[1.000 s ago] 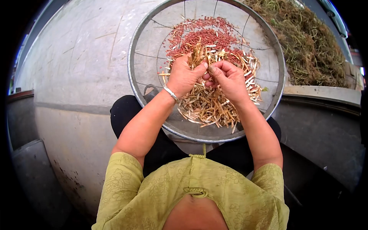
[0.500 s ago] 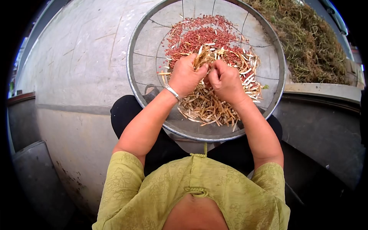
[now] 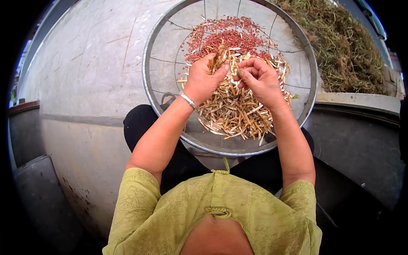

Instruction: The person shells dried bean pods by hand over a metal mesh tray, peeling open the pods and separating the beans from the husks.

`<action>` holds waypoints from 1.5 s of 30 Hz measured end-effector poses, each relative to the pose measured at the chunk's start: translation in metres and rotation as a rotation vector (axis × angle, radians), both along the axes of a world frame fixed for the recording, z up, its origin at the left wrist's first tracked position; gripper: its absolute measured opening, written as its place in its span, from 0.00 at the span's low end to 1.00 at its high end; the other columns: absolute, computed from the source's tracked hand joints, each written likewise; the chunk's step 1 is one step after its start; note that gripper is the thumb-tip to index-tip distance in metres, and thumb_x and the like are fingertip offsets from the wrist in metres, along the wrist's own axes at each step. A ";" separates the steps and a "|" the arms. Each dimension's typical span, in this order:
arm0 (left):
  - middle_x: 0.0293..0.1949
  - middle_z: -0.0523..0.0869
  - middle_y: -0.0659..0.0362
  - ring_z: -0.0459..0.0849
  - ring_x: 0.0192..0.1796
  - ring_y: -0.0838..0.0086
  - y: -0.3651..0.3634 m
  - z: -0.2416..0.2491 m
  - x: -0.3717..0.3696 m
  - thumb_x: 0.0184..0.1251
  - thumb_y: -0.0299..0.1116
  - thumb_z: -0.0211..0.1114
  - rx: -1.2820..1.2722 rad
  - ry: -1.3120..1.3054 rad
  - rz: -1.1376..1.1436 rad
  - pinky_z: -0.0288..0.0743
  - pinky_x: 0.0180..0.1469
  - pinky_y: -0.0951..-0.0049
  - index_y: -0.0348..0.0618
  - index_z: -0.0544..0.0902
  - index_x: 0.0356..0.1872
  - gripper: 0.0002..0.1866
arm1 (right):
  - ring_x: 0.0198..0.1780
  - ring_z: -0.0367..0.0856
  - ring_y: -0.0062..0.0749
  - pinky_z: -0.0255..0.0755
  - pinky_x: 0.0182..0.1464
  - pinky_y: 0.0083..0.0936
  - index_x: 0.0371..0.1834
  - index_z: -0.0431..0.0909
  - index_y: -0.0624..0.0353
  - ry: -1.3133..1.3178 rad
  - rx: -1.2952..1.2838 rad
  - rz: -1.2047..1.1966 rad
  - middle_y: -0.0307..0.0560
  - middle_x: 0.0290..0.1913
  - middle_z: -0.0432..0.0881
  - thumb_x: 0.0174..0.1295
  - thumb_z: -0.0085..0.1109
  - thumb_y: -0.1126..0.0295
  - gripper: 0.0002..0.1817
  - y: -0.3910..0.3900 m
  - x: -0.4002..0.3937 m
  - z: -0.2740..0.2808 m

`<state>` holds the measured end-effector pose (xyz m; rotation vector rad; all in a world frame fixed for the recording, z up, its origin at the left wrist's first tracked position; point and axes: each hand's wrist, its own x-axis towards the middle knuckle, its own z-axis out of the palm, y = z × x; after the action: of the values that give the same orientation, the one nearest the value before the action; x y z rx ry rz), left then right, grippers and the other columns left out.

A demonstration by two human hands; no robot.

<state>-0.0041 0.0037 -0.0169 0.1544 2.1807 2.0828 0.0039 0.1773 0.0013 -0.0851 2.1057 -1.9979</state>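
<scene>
Here, left hand (image 3: 202,80) clutching dried pods (image 3: 217,59), right hand (image 3: 264,84), grip narrow, contents unclear

2 hands, same person: 1 left hand (image 3: 202,81), 1 right hand (image 3: 264,85). 1 round sieve (image 3: 146,70). 1 bracelet (image 3: 187,100). Red beans (image 3: 231,39): well into the dozens, too small and packed for an exact number. 1 bunch of dry pods (image 3: 218,58) held up, pieces overlap, can't count them. 1 heap of loose pods (image 3: 236,114), dozens, lower layers hidden. 1 pile of dried plants (image 3: 348,51), stems tangled, no stem count. 1 shirt (image 3: 255,199), 2 short sleeves (image 3: 135,193), 2 trouser legs (image 3: 139,123).
</scene>
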 end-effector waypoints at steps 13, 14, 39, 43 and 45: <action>0.22 0.76 0.67 0.70 0.20 0.87 -0.018 0.023 -0.011 0.63 0.39 0.61 0.313 -0.185 0.138 0.66 0.21 0.84 0.42 0.76 0.33 0.10 | 0.35 0.81 0.27 0.75 0.40 0.22 0.41 0.77 0.62 0.166 0.354 -0.037 0.43 0.32 0.82 0.59 0.57 0.68 0.10 0.016 -0.016 -0.036; 0.22 0.76 0.66 0.71 0.20 0.86 -0.022 0.024 -0.014 0.64 0.41 0.59 0.318 -0.157 0.171 0.65 0.21 0.85 0.42 0.77 0.31 0.12 | 0.41 0.80 0.30 0.74 0.44 0.25 0.44 0.77 0.60 0.341 0.585 -0.038 0.46 0.37 0.82 0.58 0.58 0.66 0.13 0.017 -0.018 -0.040; 0.21 0.75 0.65 0.77 0.26 0.79 -0.030 0.027 -0.018 0.64 0.36 0.60 0.429 -0.137 0.055 0.69 0.26 0.83 0.39 0.78 0.37 0.10 | 0.25 0.70 0.12 0.66 0.24 0.12 0.35 0.76 0.59 -0.095 -0.068 -0.153 0.31 0.26 0.76 0.56 0.63 0.71 0.07 0.020 0.002 -0.004; 0.21 0.75 0.66 0.76 0.25 0.80 -0.022 0.024 -0.015 0.64 0.34 0.60 0.379 -0.205 -0.038 0.68 0.26 0.82 0.38 0.79 0.38 0.09 | 0.26 0.72 0.13 0.67 0.23 0.11 0.35 0.75 0.57 -0.262 -0.366 -0.237 0.32 0.26 0.75 0.55 0.63 0.71 0.08 0.024 -0.002 -0.007; 0.20 0.73 0.67 0.72 0.23 0.84 -0.016 0.021 -0.013 0.64 0.33 0.60 0.263 -0.169 -0.108 0.66 0.25 0.84 0.38 0.79 0.39 0.09 | 0.25 0.72 0.13 0.68 0.22 0.12 0.35 0.74 0.57 -0.286 -0.371 -0.254 0.32 0.25 0.75 0.55 0.63 0.71 0.08 0.025 -0.003 -0.008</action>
<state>-0.0168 -0.0127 0.0036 0.1121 1.7600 2.2236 0.0005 0.2020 -0.0068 0.3994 1.6212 -2.3600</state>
